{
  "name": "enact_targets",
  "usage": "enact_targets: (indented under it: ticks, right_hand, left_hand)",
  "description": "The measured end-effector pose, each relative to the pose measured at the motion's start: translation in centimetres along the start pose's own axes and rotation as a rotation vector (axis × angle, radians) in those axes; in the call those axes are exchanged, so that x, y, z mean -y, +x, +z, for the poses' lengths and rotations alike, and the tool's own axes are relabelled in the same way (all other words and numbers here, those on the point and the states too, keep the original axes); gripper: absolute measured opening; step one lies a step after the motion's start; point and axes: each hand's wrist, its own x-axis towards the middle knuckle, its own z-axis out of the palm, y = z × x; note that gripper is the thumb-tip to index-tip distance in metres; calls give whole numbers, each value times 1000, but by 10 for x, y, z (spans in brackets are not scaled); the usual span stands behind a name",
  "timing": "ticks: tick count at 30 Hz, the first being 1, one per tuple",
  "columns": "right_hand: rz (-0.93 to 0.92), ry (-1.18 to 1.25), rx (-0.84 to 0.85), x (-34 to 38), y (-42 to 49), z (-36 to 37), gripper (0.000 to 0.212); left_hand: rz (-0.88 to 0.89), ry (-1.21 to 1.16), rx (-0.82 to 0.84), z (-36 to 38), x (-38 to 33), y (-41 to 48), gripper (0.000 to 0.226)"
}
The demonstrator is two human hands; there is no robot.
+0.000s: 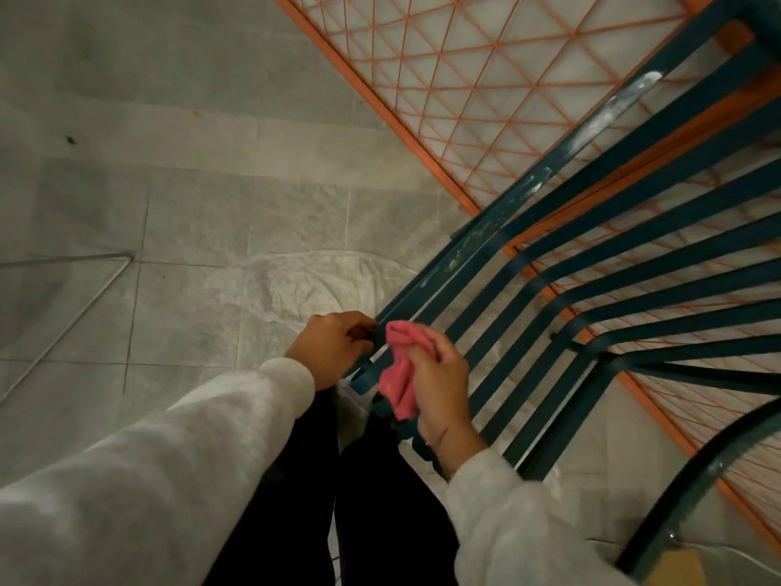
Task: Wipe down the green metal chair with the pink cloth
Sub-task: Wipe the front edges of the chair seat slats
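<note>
The green metal chair [591, 264] with long flat slats fills the right half of the head view, its slats running from upper right down toward me. White smears show on its outer slat. My left hand [329, 346] grips the near end of the chair's frame at its corner. My right hand [439, 387] holds the bunched pink cloth [401, 374] pressed against the slat ends just right of that corner. Both arms wear pale fuzzy sleeves.
An orange wire-mesh panel [465, 69] lies behind and under the chair. A white plastic sheet [304, 285] lies crumpled on the grey tiled floor [169, 162]. A thin metal rod frame [84, 289] stands at the left. My dark-trousered legs are at the bottom middle.
</note>
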Motion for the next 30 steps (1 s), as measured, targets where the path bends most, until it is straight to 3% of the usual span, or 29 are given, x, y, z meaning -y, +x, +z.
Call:
enact_targets:
  ticks: [6, 11, 16, 20, 24, 30]
  right_hand:
    - [-45, -97, -62, 7, 9, 1, 12]
    - [-26, -174, 31, -18, -12, 7, 6]
    - [-55, -82, -179, 4, 17, -12, 6]
    - [-53, -145, -83, 5, 9, 1, 8]
    - [38, -268, 132, -10, -7, -6, 5]
    - [43, -150, -20, 5, 15, -46, 11]
  left_hand:
    - [-8, 3, -8, 0, -3, -2, 29]
    - [1, 12, 11, -2, -2, -4, 26]
    - [-40, 34, 22, -2, -2, -3, 27]
    - [-32, 64, 24, -3, -5, -3, 27]
    - [-25, 68, 45, -3, -4, -2, 30]
    - [-22, -90, 87, 2, -19, 14, 44]
